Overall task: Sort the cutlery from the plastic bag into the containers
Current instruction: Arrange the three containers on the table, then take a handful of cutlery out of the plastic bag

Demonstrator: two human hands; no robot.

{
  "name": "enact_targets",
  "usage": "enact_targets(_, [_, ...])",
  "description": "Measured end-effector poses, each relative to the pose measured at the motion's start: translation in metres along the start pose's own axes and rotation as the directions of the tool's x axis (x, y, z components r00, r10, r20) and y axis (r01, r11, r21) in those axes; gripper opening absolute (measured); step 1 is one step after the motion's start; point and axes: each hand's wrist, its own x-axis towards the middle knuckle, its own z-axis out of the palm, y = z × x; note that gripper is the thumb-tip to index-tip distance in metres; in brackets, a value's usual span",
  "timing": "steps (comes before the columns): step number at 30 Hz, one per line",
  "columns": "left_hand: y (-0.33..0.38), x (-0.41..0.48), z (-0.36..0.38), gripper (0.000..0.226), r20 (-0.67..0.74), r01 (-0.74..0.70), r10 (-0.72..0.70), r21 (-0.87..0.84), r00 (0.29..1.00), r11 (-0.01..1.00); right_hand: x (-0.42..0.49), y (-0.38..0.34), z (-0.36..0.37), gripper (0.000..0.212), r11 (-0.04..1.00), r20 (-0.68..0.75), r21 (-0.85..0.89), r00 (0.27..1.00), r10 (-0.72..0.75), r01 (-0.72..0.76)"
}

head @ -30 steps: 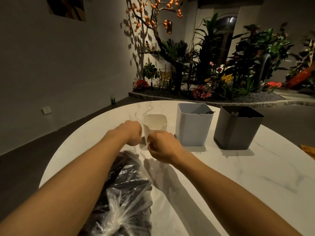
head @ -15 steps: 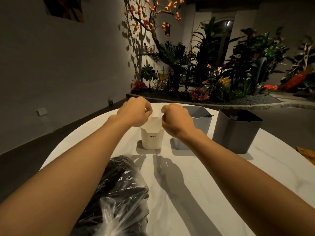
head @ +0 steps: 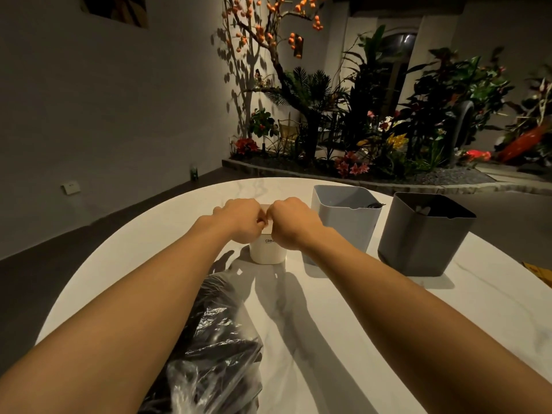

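- Your left hand (head: 239,219) and right hand (head: 294,224) meet knuckle to knuckle over the mouth of the white container (head: 267,253). Each grip is curled tight (whether either pinches anything I cannot tell, since the fingers hide it).
- The plastic bag (head: 209,377) of dark cutlery (head: 209,318) lies on the bench (head: 358,324) at 7 o'clock from your hands, under the left forearm, its long axis running roughly 6 to 12.
- I judge the left hand nearer the bag. The light grey container (head: 343,222) and dark grey container (head: 424,237) stand at 3 o'clock of the white one.
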Motion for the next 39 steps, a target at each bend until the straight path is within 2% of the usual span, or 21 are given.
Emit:
enact_targets(6, [-0.002,-0.008,-0.016,0.041,0.021,-0.027,0.029,-0.084,0.999,0.996,-0.012,0.005,-0.016,0.043,0.988,-0.014,0.136,0.997,0.076,-0.073])
enact_targets(12, [0.008,-0.044,-0.040,0.041,0.001,-0.081,0.081,-0.083,0.997,0.993,-0.042,-0.001,-0.030,0.046,0.974,-0.078,0.217,0.993,0.089,-0.071])
enact_targets(16, [0.014,-0.086,-0.057,0.045,0.041,-0.104,0.109,-0.098,0.993,0.990,-0.072,-0.018,-0.041,0.042,0.972,-0.097,0.234,0.995,-0.009,0.032])
enact_targets(26, [-0.010,-0.197,-0.070,0.023,0.086,-0.090,0.090,-0.010,0.992,0.996,-0.136,-0.067,-0.062,0.032,0.926,-0.050,0.233,0.955,-0.293,0.296])
enact_targets(30, [-0.028,-0.243,-0.061,0.012,0.090,-0.087,0.085,0.020,0.992,0.996,-0.164,-0.088,-0.055,0.027,0.872,0.045,0.246,0.894,-0.446,0.423])
enact_targets(33, [-0.035,-0.269,-0.053,0.010,0.117,-0.091,0.089,0.019,0.989,0.996,-0.175,-0.095,-0.047,0.027,0.853,0.138,0.281,0.861,-0.489,0.439])
enact_targets(35, [-0.036,-0.283,-0.045,0.017,0.127,-0.099,0.098,0.000,0.987,0.995,-0.182,-0.098,-0.041,0.028,0.845,0.188,0.305,0.842,-0.505,0.439])
enact_targets(39, [-0.038,-0.300,-0.025,0.058,0.104,-0.153,0.146,0.066,0.984,0.986,-0.195,-0.099,-0.032,0.036,0.828,0.256,0.363,0.809,-0.530,0.428])
